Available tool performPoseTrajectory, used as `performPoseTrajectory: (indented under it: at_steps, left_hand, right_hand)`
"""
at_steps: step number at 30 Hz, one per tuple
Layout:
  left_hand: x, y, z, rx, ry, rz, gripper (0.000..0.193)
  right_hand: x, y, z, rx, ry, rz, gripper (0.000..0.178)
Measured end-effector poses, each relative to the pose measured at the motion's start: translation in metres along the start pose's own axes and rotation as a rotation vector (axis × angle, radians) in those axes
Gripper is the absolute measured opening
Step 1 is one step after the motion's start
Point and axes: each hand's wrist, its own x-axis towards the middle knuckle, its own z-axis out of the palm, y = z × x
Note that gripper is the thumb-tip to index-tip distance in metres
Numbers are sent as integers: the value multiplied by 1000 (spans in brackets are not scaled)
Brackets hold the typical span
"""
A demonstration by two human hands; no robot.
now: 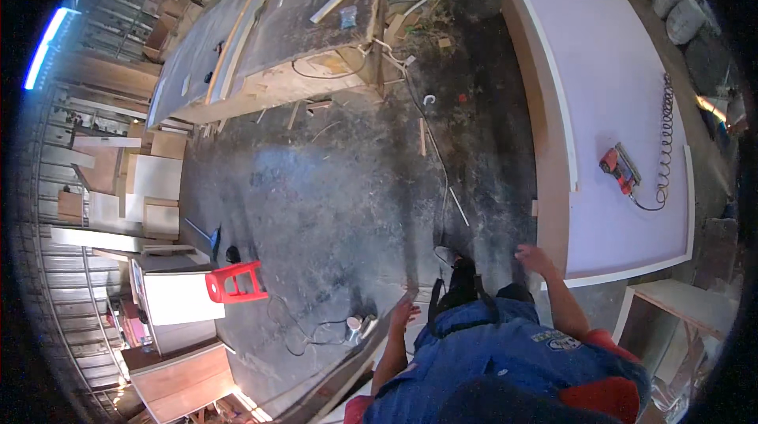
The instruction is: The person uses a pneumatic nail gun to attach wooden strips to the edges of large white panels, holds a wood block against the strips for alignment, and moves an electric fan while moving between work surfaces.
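My left hand (405, 312) hangs in the air at my left side, its fingers loosely apart with nothing in them. My right hand (535, 258) is held out at my right, fingers slightly bent and apart, also bare. It is near the corner of a large wooden box frame (557, 211) with a pale lilac panel (608, 100) on top and white edging. On that panel lies a red nail gun (621, 170), joined to a black coiled air hose (666, 124). One of my shoes (447, 255) shows on the floor ahead of me.
A long wooden workbench (292, 53) stands ahead on the left, with strips on it. A cable (426, 120) and a thin white strip (459, 207) lie on the dark floor. At left are a red stool (237, 282), a white cabinet (180, 298) and stacked boards (154, 178).
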Motion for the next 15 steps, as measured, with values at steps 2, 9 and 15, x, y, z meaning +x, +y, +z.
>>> performPoseTrajectory:
  at_steps: [2, 9, 15]
  left_hand:
    - [-4, 21, -46, -165, 244, 249, 39]
    - [9, 118, -78, -299, 279, 367, 45]
    - [37, 146, -80, -376, 154, 286, 45]
  right_hand:
    - [28, -22, 27, -130, -11, -56, 44]
    - [89, 40, 37, -119, 91, 144, 27]
    - [108, -1, 7, -28, -140, 553, 35]
